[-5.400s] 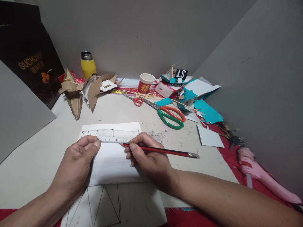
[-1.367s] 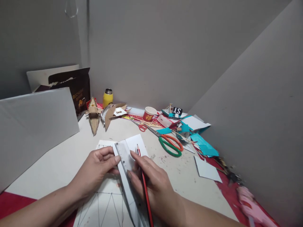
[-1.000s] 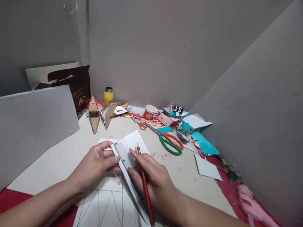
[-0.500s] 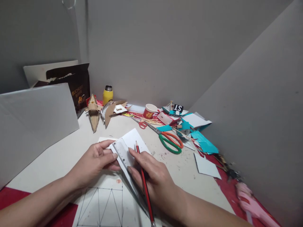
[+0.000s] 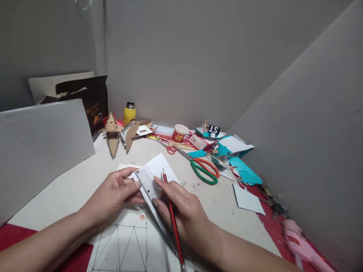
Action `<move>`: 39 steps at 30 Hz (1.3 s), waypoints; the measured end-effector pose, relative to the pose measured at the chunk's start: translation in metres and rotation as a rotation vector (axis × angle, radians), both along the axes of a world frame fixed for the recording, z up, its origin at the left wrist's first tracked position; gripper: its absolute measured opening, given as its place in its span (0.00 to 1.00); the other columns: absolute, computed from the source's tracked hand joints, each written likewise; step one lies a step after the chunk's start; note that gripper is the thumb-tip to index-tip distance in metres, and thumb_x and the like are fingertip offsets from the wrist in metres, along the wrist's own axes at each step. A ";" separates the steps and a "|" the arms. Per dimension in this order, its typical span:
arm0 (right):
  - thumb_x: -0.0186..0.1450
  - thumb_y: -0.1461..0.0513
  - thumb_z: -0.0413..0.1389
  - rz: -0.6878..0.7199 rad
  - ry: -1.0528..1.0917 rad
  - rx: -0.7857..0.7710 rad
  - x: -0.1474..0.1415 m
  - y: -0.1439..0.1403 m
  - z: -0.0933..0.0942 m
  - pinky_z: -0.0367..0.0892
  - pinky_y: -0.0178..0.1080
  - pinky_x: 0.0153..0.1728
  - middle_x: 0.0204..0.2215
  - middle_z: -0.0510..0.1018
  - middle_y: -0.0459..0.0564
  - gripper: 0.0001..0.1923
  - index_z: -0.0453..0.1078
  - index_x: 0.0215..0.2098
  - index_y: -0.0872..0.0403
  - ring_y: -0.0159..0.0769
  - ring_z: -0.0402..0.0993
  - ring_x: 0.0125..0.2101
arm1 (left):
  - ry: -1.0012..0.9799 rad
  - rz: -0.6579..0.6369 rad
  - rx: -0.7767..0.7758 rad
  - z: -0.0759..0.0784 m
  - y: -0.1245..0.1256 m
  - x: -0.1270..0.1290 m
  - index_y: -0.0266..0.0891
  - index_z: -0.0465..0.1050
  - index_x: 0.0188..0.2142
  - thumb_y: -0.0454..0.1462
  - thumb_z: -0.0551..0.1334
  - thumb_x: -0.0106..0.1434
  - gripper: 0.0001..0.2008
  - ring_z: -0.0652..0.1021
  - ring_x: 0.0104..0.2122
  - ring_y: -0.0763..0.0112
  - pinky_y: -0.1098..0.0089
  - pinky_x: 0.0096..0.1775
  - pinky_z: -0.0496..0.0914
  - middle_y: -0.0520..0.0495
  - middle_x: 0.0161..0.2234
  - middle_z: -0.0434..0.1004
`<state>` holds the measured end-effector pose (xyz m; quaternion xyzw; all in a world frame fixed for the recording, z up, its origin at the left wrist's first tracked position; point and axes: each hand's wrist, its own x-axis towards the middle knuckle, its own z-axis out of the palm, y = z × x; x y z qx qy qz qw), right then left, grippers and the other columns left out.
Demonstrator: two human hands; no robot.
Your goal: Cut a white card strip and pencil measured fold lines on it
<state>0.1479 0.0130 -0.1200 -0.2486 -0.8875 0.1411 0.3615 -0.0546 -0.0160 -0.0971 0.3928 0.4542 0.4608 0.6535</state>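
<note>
Both hands are down on a white card point(image 5: 161, 168) that lies on the worktop point(image 5: 70, 189), with a clear ruler point(image 5: 145, 184) set diagonally across it. The left hand point(image 5: 113, 196) has its fingers point(image 5: 133, 186) curled and pressing at the ruler's left edge, pinning it flat. The right hand point(image 5: 181, 211) holds a red pencil point(image 5: 171, 211), its tip pointing away and resting on the card just beside the ruler, fingers closed round the shaft and also leaning on the ruler, I think, though the overlap is hard to read. Closer to the person lies a sheet point(image 5: 124, 245) with drawn triangle lines. Further back: big green scissors point(image 5: 204, 173), small red scissors point(image 5: 170, 150), a paper cup point(image 5: 179, 133), a yellow bottle point(image 5: 129, 114), a cardboard boat point(image 5: 112, 138) and teal scraps point(image 5: 244, 172).
</note>
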 end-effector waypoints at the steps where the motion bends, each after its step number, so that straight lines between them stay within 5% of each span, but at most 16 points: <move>1: 0.68 0.67 0.53 0.001 -0.001 0.003 0.000 0.000 0.000 0.70 0.39 0.28 0.33 0.71 0.51 0.26 0.58 0.63 0.54 0.38 0.70 0.30 | -0.001 0.001 0.002 -0.001 0.000 0.000 0.35 0.71 0.52 0.41 0.67 0.61 0.21 0.79 0.31 0.70 0.67 0.40 0.76 0.48 0.29 0.79; 15: 0.68 0.67 0.52 -0.016 -0.028 0.034 -0.001 0.000 0.001 0.70 0.39 0.28 0.32 0.72 0.50 0.26 0.57 0.64 0.52 0.38 0.71 0.30 | 0.008 0.073 -0.006 0.001 -0.002 0.005 0.35 0.73 0.50 0.45 0.69 0.59 0.23 0.78 0.27 0.72 0.72 0.35 0.76 0.47 0.30 0.81; 39: 0.70 0.64 0.51 -0.029 -0.067 0.070 -0.002 -0.002 -0.002 0.70 0.38 0.25 0.31 0.70 0.51 0.23 0.58 0.63 0.55 0.37 0.69 0.28 | -0.025 0.053 0.032 -0.002 -0.005 0.006 0.38 0.74 0.49 0.44 0.64 0.64 0.17 0.82 0.33 0.66 0.66 0.39 0.75 0.45 0.37 0.83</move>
